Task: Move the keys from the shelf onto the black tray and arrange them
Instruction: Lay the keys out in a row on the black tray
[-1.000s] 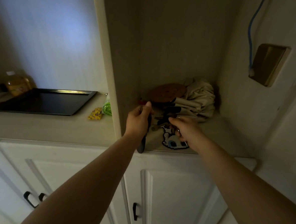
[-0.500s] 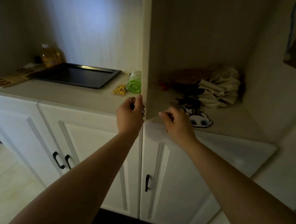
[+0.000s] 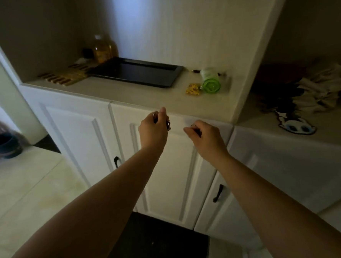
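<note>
Both forearms reach up from the bottom of the frame toward the front edge of the surface point(image 3: 123, 91). The left hand point(image 3: 152, 128), at centre, is curled closed with the thumb raised, and a dark key piece and a metal ring point(image 3: 167, 125) show at its fingers. The right hand point(image 3: 205, 135), just right of it, is closed too, with a glint of a metal key ring point(image 3: 193, 126) at its knuckles; what hangs from it is hidden. Both hands hang in front of the white cabinet doors point(image 3: 162, 169), below the edge. The black tray point(image 3: 138, 73) lies bare at upper centre, with open surface in front of it. A green roll point(image 3: 210, 82) and a yellow packet point(image 3: 192, 88) lie to its right.
</note>
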